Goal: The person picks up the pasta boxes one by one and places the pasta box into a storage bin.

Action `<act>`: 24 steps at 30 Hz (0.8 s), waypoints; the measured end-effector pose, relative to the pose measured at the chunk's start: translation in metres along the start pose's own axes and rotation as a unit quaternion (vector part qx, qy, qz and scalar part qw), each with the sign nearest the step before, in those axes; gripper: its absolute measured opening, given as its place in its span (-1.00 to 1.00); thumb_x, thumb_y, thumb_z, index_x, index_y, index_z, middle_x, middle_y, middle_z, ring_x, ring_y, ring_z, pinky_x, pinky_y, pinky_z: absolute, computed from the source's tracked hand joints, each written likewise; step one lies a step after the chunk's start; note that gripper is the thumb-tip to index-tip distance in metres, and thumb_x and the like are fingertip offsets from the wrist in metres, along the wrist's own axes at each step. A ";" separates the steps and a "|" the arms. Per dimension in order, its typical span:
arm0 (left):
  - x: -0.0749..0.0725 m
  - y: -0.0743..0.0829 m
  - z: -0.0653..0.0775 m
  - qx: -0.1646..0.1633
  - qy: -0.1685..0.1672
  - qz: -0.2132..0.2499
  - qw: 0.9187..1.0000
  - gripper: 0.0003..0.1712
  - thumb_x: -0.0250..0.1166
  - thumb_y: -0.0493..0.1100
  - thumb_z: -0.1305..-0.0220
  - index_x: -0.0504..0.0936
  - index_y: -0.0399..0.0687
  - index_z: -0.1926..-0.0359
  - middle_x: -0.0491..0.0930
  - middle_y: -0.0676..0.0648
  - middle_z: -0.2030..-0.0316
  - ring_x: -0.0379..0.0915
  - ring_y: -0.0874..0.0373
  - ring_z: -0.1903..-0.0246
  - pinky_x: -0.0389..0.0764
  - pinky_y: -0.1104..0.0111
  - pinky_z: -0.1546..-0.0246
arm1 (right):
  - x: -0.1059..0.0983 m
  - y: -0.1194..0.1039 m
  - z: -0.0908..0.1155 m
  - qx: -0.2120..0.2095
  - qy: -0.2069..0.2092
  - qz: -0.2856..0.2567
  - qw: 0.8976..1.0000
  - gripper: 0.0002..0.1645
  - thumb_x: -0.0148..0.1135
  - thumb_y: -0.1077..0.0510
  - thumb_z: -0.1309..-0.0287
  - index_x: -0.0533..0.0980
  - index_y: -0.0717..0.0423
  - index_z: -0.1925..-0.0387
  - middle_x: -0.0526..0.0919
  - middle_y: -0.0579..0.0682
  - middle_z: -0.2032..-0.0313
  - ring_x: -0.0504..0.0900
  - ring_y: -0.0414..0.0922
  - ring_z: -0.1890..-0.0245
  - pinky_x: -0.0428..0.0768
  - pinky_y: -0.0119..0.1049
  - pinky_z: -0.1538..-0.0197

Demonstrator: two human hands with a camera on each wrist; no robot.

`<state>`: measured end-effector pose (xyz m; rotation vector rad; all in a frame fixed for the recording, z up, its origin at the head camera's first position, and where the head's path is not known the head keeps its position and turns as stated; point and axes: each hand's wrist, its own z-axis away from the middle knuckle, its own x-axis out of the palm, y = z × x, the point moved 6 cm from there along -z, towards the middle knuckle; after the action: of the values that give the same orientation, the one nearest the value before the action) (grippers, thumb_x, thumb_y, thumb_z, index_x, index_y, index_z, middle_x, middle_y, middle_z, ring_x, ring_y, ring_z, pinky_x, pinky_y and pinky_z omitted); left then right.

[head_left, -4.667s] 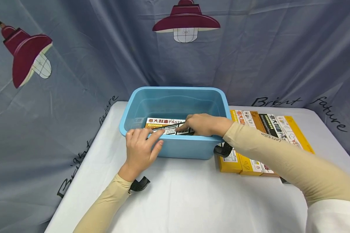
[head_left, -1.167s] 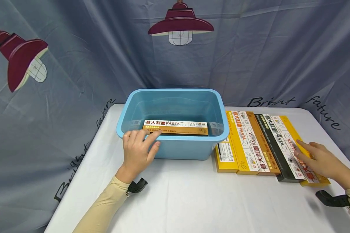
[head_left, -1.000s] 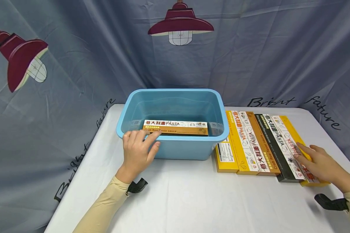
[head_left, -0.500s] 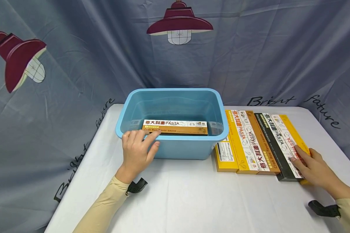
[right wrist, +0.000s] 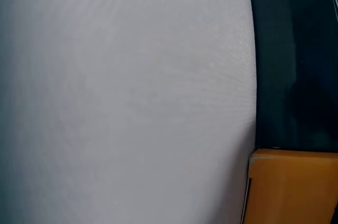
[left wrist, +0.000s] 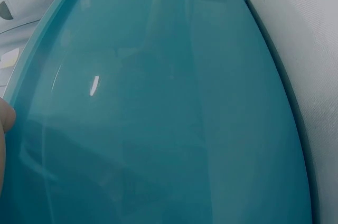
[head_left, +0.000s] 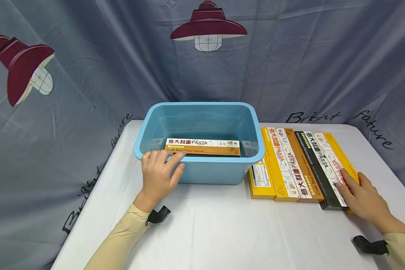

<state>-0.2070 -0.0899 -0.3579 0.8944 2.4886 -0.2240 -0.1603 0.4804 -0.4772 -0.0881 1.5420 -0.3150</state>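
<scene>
A: white table [head_left: 222, 232], blue tub [head_left: 210, 172] mid-scene, row of pasta boxes [head_left: 290, 165] to its right; which box is under a hand?

B: yellow box [head_left: 341, 152] at the row's right end; long axis runs far to near, slanting right as it comes nearer; right hand [head_left: 364, 197] lies over its near end, so most of it stretches far of the fingers; left hand [head_left: 158, 176] is way off, gripping the tub's near rim

A: right fingers?

B: spread, fairly straight, seemingly resting on top; can't tell any pinch
</scene>
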 end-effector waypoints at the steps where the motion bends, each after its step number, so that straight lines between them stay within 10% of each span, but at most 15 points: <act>1: 0.000 0.000 0.000 0.000 0.000 0.000 1.000 -0.53 -0.04 0.17 -0.57 0.73 0.06 0.08 0.59 -0.14 0.34 0.39 -0.08 0.36 0.29 0.00 0.15 | 0.000 0.000 0.000 0.000 0.000 0.002 1.000 -0.12 -0.19 -0.20 -0.54 -0.19 0.17 -0.59 -0.07 0.75 -0.33 0.18 0.72 -0.10 0.28 0.65 0.03; 24: -0.002 0.001 -0.001 -0.003 0.002 0.006 1.000 -0.53 -0.02 0.16 -0.57 0.73 0.04 0.08 0.61 -0.17 0.33 0.41 -0.10 0.35 0.29 0.00 0.15 | 0.009 0.016 0.036 0.023 -0.013 0.063 0.998 0.00 -0.15 -0.33 -0.47 -0.26 0.12 -0.59 -0.10 0.73 -0.28 0.27 0.69 0.06 0.39 0.58 0.14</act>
<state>-0.2054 -0.0900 -0.3565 0.9089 2.4850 -0.2117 -0.1224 0.4882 -0.4885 0.0406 1.5071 -0.2484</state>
